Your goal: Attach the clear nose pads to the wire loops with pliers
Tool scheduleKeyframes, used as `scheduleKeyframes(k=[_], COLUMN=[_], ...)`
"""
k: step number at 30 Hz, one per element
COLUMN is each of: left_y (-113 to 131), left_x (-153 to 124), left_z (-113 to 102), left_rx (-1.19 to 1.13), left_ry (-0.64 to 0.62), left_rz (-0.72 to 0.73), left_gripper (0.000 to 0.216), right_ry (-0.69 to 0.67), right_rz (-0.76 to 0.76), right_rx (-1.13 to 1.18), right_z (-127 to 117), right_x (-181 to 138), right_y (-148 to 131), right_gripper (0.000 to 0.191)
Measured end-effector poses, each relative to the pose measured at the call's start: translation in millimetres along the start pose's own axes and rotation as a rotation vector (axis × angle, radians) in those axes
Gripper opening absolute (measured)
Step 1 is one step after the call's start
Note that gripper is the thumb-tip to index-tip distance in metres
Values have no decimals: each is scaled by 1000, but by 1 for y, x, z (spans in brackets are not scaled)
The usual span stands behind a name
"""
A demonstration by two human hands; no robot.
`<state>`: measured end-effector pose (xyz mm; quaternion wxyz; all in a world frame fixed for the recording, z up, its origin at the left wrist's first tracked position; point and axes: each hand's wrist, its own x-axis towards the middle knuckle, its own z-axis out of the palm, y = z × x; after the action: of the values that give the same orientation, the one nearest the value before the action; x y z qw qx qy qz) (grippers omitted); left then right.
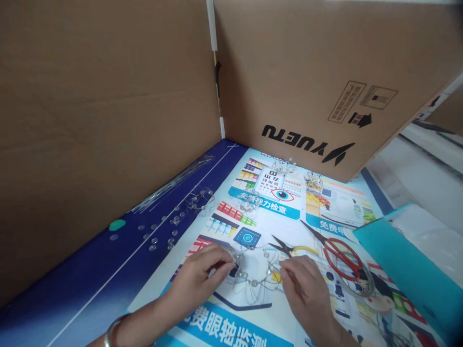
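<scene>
A beaded wire ring (254, 283), fringed with thin wire loops, is laid on the printed surface (282, 320) between the two hands. Its left edge is pinched by the left hand (207, 267), the grip closed down to thumb and forefinger. The right hand (306, 286) is curled just beside its right edge; whether a strand is caught in that grip, or how tightly it is closed, cannot be told. The step in hand is judged to be the shaping or threading of the loops, for which a steady left pinch and a fine pull on the wire would be called for. Beyond the ring's right side, pliers (284, 246) and red-handled scissors (342, 255) are left lying; loose clear beads (153, 241) are scattered well to its left.
</scene>
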<state>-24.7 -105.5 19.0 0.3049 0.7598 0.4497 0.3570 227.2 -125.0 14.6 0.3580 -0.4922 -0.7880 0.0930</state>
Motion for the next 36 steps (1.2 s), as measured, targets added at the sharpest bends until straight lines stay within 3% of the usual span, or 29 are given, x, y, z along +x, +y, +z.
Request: scheduleKeyframes(k=[9,21,26,29,32,36], left_y=[-8,-10,-18,-19,-16,-9], left_x=[0,-2,-4,-2,0,2], left_z=[-1,1,3,-1,-5,-9], left_rx=[9,30,97,211,306,380], left_ry=[39,5,-7,-106,-283,-423], left_rz=[-98,-36,77,164,225,251], left_gripper=[9,15,27,37,51,57], right_ry=[-43,-248,-306,-394,-475,-462], right_rz=[75,-28,-52,-73,-100,-139], right_rx=[-24,-9,33,40,10,-99], right_z=[1,4,2,-3,-7,-2], right_x=[4,0,2,6,10,8], right_y=[4,-1,-2,-8,-14,-15], right_gripper=[11,22,29,33,37,28])
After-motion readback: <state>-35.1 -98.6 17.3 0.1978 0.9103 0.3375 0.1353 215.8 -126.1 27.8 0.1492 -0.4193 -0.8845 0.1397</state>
